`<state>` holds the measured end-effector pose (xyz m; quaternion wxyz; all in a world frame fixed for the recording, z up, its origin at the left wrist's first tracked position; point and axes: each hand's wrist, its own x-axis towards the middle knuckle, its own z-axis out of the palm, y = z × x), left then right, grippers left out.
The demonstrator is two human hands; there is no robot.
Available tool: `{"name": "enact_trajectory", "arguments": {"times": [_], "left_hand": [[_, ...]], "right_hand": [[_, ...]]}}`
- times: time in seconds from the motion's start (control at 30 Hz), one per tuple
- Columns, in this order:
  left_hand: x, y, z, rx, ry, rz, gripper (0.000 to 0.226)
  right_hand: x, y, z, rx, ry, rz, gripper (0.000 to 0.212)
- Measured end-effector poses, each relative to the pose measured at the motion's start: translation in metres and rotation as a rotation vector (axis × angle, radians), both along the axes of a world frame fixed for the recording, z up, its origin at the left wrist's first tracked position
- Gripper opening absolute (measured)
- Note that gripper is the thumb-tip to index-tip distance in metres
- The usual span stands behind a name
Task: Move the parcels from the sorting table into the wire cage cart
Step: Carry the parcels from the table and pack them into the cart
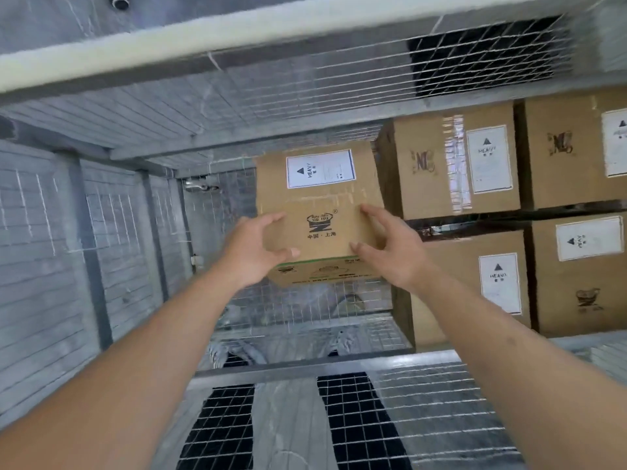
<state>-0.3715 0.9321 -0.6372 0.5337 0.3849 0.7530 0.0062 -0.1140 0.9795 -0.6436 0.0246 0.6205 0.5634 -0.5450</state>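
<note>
Cardboard parcel point(319, 212), gripped at its near corners by left hand point(258, 247) and right hand point(390, 245), hangs inside the wire cage cart point(101, 232) left of stacked boxes point(458, 171); placement step, next lower it beside them.

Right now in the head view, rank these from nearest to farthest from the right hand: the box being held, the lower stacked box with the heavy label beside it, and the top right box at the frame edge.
1. Held box, under the right hand.
2. Lower stacked box, just right of that hand.
3. Top right box, up at the right edge.
</note>
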Motion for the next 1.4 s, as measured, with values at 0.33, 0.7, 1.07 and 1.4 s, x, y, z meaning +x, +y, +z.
{"name": "enact_trajectory", "arguments": {"times": [0.33, 0.7, 1.07, 1.4], "left_hand": [[0.027, 0.01, -0.066, 0.158, 0.078, 0.037, 0.086], [0.031, 0.005, -0.096, 0.31, 0.388, -0.586, 0.084], [0.028, 0.041, 0.018, 0.337, 0.32, -0.776, 0.064], [0.01, 0.009, 0.182, 0.519, 0.316, -0.974, 0.06]], "right_hand": [[-0.005, 0.016, -0.078, 0.118, -0.058, -0.014, 0.074], [-0.01, 0.004, -0.092, 0.395, -0.387, 0.448, 0.066], [-0.036, 0.013, 0.009, 0.376, -0.308, 0.433, 0.046], [-0.06, -0.049, 0.193, 0.486, -0.323, 0.165, 0.051]]}}
